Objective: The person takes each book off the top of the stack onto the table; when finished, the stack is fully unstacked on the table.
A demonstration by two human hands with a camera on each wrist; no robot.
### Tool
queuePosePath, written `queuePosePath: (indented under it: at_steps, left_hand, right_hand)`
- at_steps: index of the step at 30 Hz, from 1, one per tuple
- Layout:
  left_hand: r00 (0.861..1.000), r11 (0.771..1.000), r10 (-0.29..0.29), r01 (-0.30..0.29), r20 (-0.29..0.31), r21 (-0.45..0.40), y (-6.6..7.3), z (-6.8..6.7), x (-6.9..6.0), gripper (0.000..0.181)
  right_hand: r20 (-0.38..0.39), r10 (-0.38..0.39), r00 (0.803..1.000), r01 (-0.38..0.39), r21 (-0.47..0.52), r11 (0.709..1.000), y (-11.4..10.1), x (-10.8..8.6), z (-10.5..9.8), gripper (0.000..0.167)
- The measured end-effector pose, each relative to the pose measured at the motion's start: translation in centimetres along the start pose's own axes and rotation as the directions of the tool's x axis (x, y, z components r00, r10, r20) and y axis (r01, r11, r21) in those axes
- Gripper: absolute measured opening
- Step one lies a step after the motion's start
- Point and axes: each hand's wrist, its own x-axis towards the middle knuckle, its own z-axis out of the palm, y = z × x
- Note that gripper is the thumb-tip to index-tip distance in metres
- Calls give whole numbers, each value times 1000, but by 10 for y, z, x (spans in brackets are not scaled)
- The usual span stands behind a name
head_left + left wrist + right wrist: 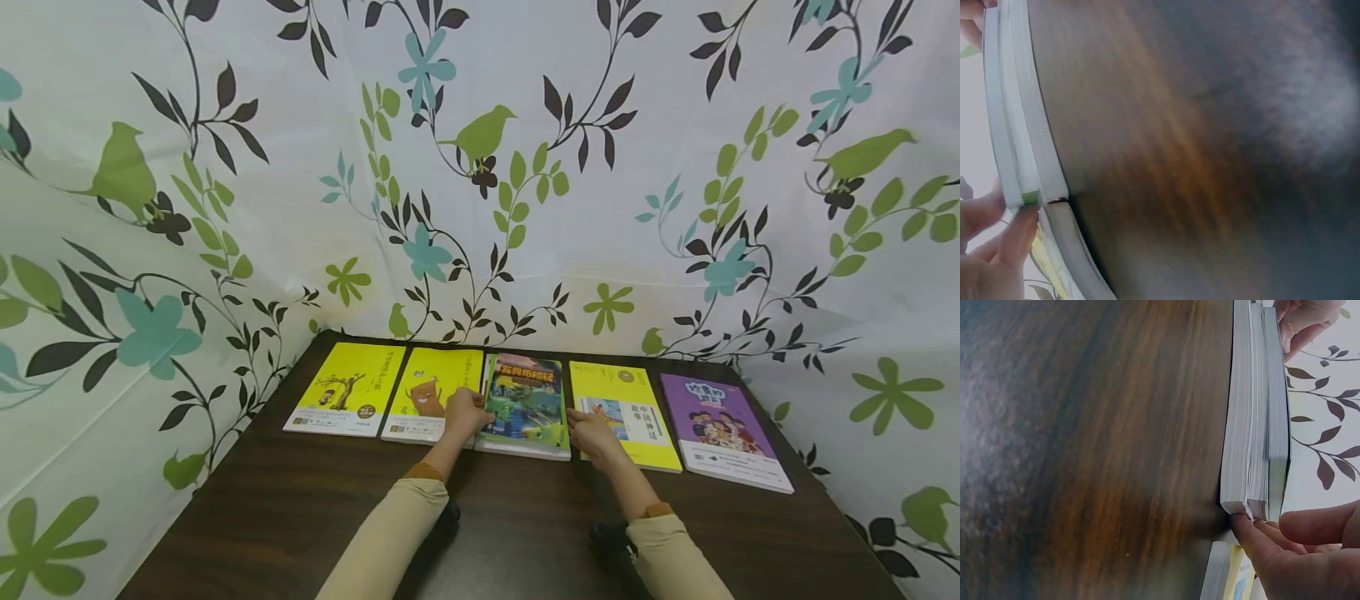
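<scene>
Head, stack: book stack (527, 400) on desk (517, 533); left hand (465, 414) at its left side, right hand (591, 435) at its right. Opposed contact probably keeps layers aligned.
Left wrist, left hand: fingers fairly straight, tips against stack's side; next yellow book (447, 368) touches stack or nearly, so contact sits above it, presumably for clearance.
Right wrist, right hand: fingers extended onto stack's lower edge, thumb spread; gap right of stack likely gives room.
</scene>
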Motion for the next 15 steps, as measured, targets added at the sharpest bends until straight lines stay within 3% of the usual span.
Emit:
queuePosePath:
  at_steps: [5, 10, 12, 15]
  left_hand:
    - [995, 994, -92, 93, -22, 59, 1, -2, 5, 34]
    - [984, 986, -157, 150, 90, 76, 1, -2, 7, 26]
    - [979, 988, -152, 148, 139, 43, 2, -2, 7, 28]
    - [975, 987, -155, 161, 158, -24, 1, -4, 8, 25]
  right_hand:
    - [21, -2, 1000, 1, 2, 1000, 2, -1, 1, 68]
    - [18, 12, 1000, -13, 21, 1000, 5, 1, 2, 69]
    - [7, 16, 1000, -16, 25, 1000, 5, 2, 2, 69]
    - [-7, 21, 1000, -20, 29, 999, 4, 2, 1, 68]
